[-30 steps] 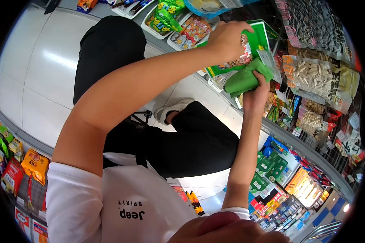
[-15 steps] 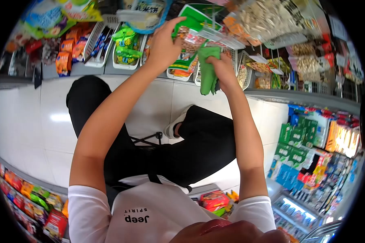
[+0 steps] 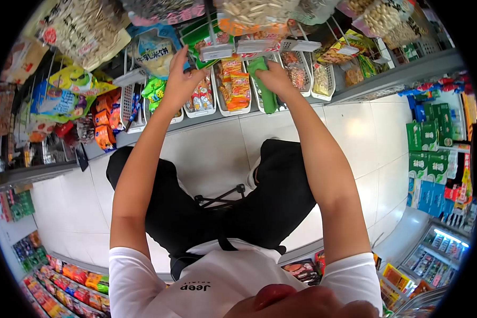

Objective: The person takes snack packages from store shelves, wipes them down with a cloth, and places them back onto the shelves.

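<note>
My left hand [image 3: 183,87] is raised at the shelf front with thumb and fingers apart, holding nothing. It is beside a green snack bag [image 3: 200,35] that sits behind the price tags, and a blue-and-white snack bag [image 3: 156,51]. My right hand [image 3: 274,79] grips a green cloth [image 3: 266,95], which hangs down over the front of a white basket. Between the hands, a white basket [image 3: 234,112] holds orange snack packets [image 3: 237,89]. Under my left hand, another basket holds small wrapped snacks [image 3: 201,97].
Large bags of pale snacks [image 3: 257,11] hang above the baskets. Green snack packets [image 3: 153,91] lie to the left, orange packets [image 3: 104,122] further left. Price tag holders [image 3: 217,51] jut out at the shelf edge. Green cartons [image 3: 428,165] are stacked at right. A folding stool's legs [image 3: 220,196] show between my knees.
My left hand has let go of the green snack bag, which now sits farther back behind the tags. My right hand still holds the cloth. The view has shifted.
</note>
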Demonstrator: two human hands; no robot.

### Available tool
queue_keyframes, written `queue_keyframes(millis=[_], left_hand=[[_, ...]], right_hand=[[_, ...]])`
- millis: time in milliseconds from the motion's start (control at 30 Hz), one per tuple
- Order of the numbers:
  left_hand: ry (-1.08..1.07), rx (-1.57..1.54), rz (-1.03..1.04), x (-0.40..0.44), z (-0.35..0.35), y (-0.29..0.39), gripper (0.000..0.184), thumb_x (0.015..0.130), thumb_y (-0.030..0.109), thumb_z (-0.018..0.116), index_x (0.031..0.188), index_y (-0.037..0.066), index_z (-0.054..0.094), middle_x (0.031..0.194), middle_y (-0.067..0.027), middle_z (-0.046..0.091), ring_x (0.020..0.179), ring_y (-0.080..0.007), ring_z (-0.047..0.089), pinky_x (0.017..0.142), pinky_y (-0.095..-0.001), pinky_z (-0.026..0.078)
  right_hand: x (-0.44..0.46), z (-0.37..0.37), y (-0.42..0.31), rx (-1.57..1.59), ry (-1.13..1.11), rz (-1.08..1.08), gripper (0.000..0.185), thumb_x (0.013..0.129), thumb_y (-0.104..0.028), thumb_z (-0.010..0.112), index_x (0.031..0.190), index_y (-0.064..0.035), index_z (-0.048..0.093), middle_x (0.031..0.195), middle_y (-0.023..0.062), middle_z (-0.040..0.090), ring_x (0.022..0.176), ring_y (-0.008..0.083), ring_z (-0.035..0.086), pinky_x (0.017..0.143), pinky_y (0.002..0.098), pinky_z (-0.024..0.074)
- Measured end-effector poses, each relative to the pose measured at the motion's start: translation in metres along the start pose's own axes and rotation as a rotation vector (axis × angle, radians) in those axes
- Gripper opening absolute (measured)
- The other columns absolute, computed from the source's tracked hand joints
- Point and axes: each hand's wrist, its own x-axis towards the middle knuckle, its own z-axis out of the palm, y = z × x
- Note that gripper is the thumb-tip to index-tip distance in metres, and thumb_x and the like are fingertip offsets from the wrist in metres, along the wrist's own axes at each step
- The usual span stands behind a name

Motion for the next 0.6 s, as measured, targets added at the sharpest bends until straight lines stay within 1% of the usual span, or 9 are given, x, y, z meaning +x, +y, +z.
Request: queue_keyframes(millis=[100,200,233,333,367,467,500,567,600], left_hand=[[0.016,0.015,-0.029,-0.004,0.0,-0.006,0.078,0.089,0.017,0.073,0.156,0.005,0.034,0.152,-0.0201,0.034,0.135,-0.0321,0.047,0.099,-0.0385,0.052],[0.008,-0.021,-0.039,-0.014,-0.001,-0.003,0.075,0.09,0.015,0.071,0.155,0.005,0.035,0.15,-0.0203,0.035,0.127,-0.0282,0.055,0.094,-0.0357,0.053],[0.063,0.015,-0.013,-0.016,0.001,-0.009,0.067,0.09,0.014,0.07,0.149,0.004,0.043,0.141,-0.0187,0.046,0.114,-0.0238,0.062,0.09,-0.0343,0.053],[-0.099,-0.105,-0.083,-0.023,-0.006,-0.006,0.054,0.09,0.012,0.07,0.139,0.002,0.052,0.128,-0.0153,0.057,0.107,-0.0208,0.064,0.087,-0.0324,0.053],[-0.112,-0.107,-0.09,-0.031,-0.005,-0.001,0.039,0.091,0.01,0.068,0.127,0.001,0.061,0.109,-0.0097,0.066,0.097,-0.0165,0.066,0.084,-0.0306,0.053],[-0.267,-0.187,-0.077,-0.037,-0.005,0.011,0.031,0.092,0.009,0.066,0.122,0.001,0.065,0.099,-0.0055,0.068,0.089,-0.0119,0.065,0.08,-0.0281,0.053],[-0.268,-0.143,-0.097,-0.04,-0.006,0.026,0.026,0.094,0.009,0.066,0.118,0.003,0.067,0.09,-0.0016,0.067,0.083,-0.0091,0.065,0.077,-0.025,0.052],[-0.378,-0.109,-0.105,-0.043,-0.011,0.038,0.025,0.094,0.011,0.067,0.118,0.004,0.068,0.09,-0.0009,0.068,0.084,-0.0091,0.065,0.075,-0.0235,0.051],[-0.43,-0.091,-0.109,-0.044,-0.016,0.043,0.024,0.094,0.012,0.067,0.117,0.005,0.068,0.09,-0.0005,0.068,0.085,-0.0091,0.064,0.074,-0.0228,0.05]], right_hand=[[-0.005,-0.008,0.0,-0.038,0.049,0.027,0.044,0.081,-0.029,0.066,0.115,-0.0004,0.069,0.109,0.0247,0.071,0.102,0.0397,0.069,0.09,0.046,0.0531],[0.0,-0.01,0.009,-0.012,0.066,0.008,0.045,0.081,-0.03,0.066,0.115,-0.0006,0.068,0.111,0.0251,0.071,0.104,0.0402,0.068,0.092,0.046,0.0527],[0.002,-0.009,0.013,-0.005,0.083,0.006,0.045,0.081,-0.03,0.066,0.115,-0.0005,0.068,0.111,0.0251,0.071,0.105,0.0402,0.068,0.092,0.046,0.0526],[0.001,-0.01,0.012,-0.011,0.104,0.012,0.046,0.081,-0.03,0.065,0.116,-0.0002,0.068,0.11,0.0264,0.071,0.106,0.0413,0.068,0.093,0.0465,0.0523],[-0.001,-0.012,0.009,-0.035,0.112,0.01,0.046,0.081,-0.03,0.065,0.116,0.0,0.068,0.11,0.0267,0.071,0.106,0.0415,0.068,0.093,0.0468,0.0522],[0.01,-0.012,0.023,-0.091,0.151,0.016,0.046,0.08,-0.03,0.066,0.115,0.001,0.069,0.109,0.0279,0.071,0.105,0.0421,0.068,0.094,0.0479,0.0522],[0.015,-0.01,0.031,-0.109,0.176,0.017,0.047,0.08,-0.03,0.066,0.115,0.0013,0.07,0.109,0.0281,0.071,0.105,0.0421,0.068,0.095,0.0478,0.0523],[0.02,-0.013,0.037,-0.066,0.15,0.027,0.048,0.08,-0.03,0.068,0.116,0.0007,0.07,0.109,0.0278,0.072,0.106,0.041,0.069,0.096,0.0472,0.0525],[0.023,-0.014,0.041,0.013,0.112,0.027,0.047,0.083,-0.034,0.068,0.118,-0.0028,0.071,0.112,0.0262,0.072,0.106,0.0376,0.07,0.097,0.0478,0.0521]])
